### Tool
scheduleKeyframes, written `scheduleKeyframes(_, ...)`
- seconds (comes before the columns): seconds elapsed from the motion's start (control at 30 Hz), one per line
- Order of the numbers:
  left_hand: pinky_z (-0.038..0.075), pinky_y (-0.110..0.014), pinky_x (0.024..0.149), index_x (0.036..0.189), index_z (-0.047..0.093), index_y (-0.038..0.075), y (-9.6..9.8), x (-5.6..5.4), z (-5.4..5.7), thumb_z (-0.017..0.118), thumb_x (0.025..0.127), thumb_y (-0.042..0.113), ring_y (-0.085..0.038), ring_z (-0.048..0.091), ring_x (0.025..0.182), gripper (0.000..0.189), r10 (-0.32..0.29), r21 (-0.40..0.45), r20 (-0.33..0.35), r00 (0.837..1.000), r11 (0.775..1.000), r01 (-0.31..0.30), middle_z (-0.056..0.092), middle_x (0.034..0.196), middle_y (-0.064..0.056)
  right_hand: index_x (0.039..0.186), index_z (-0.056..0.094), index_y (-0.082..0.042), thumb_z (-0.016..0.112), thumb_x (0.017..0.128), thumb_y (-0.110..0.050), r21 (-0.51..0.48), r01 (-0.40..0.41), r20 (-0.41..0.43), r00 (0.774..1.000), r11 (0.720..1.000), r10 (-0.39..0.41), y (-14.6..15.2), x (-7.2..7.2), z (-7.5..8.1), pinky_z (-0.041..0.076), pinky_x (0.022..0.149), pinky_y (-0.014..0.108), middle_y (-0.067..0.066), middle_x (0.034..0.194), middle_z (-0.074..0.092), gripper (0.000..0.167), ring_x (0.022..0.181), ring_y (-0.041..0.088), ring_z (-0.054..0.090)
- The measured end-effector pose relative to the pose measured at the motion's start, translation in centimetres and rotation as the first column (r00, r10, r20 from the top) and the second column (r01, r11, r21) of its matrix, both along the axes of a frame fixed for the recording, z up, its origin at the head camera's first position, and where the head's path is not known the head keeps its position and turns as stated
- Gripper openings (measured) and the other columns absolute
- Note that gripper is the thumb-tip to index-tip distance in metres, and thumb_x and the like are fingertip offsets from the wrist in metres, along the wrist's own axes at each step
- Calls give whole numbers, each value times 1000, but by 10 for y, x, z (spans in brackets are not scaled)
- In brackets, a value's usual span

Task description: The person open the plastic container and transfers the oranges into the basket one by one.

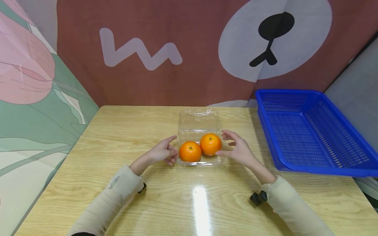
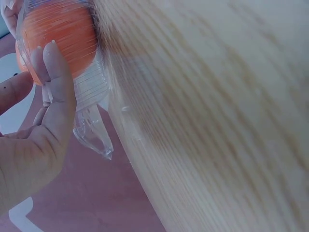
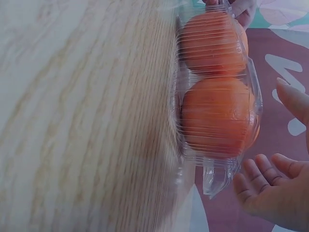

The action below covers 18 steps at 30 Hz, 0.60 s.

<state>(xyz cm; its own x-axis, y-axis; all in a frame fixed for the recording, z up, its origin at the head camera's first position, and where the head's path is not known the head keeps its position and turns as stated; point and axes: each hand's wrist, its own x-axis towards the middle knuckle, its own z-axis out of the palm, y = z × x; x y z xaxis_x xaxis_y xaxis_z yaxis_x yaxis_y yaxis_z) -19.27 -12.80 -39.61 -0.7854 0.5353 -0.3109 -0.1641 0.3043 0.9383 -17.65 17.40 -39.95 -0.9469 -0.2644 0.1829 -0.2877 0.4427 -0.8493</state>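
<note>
Two oranges sit side by side in a clear plastic clamshell box (image 1: 198,131) whose lid is folded back toward the wall. The left orange (image 1: 190,151) lies slightly nearer the front than the right orange (image 1: 210,144). At the box's left side is my left hand (image 1: 162,151), its fingertips right at the plastic wall. My right hand (image 1: 239,149) stands at the right side with fingers spread and relaxed, the thumb near the right orange. In the right wrist view the ribbed box wall (image 3: 217,116) shows both oranges behind it, with the right fingers (image 3: 258,179) beside it.
A blue plastic basket (image 1: 279,154) stands on the right of the wooden table (image 1: 133,121). Behind the table hangs a brown printed cloth (image 1: 200,85). Small black devices (image 1: 258,198) are worn at the wrists.
</note>
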Motion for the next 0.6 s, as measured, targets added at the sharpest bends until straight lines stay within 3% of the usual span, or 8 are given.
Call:
scheduleKeyframes(0.37, 53, -32, 57, 145, 0, 0, 0, 0, -1, 46, 92, -2, -15, 56, 58, 69, 4, -2, -3, 1000, 1000, -4, 59, 75, -10, 131, 42, 3, 84, 64, -17, 108, -27, -41, 999, 994, 31, -7, -7, -2, 40, 87, 50, 20, 121, 50, 82, 109, 34, 46)
scheduleKeyframes(0.6, 53, -32, 57, 144, 0, 0, 0, 0, 0, 46, 93, -1, -15, 55, 58, 69, 1, -12, -12, 1000, 1000, -1, 59, 74, -9, 132, 41, 4, 84, 62, -20, 167, -49, -43, 997, 985, 57, -12, -12, -6, 35, 94, 53, 20, 126, 47, 86, 115, 35, 42)
